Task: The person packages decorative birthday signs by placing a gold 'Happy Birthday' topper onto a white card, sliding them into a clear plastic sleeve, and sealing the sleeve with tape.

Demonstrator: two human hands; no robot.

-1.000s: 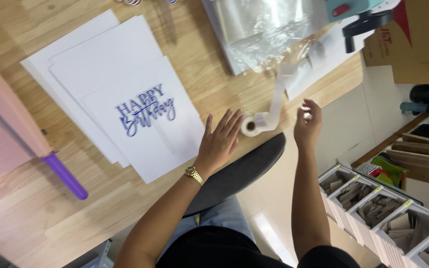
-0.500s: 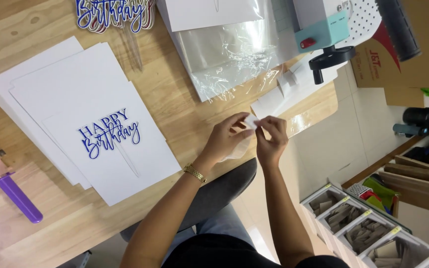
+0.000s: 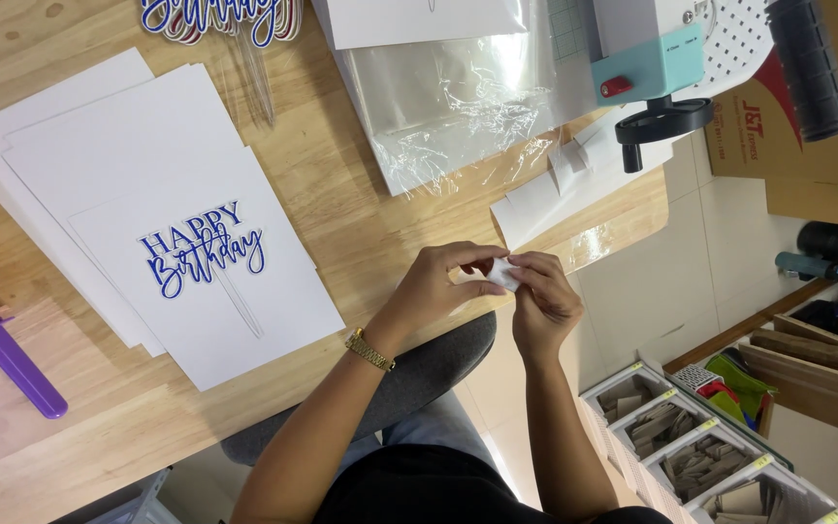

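Both hands, left hand [image 3: 438,281] and right hand [image 3: 540,296], are pinching a small white tape piece [image 3: 502,274] in narrow grips at the desk [image 3: 361,194] edge. The birthday topper [image 3: 203,260] is lying loose, I judge, on the white card [image 3: 215,320], not yet taped.

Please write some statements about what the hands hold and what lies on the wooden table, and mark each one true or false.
1. Both hands, the left hand and the right hand, pinch a small white piece between them. True.
2. The blue cake topper lies on a white card. True.
3. The white cards are on the floor. False: they lie on the wooden table.
4. The purple handle is in the right hand. False: it lies on the table, apart from both hands.
5. A gold watch sits on the left wrist. True.
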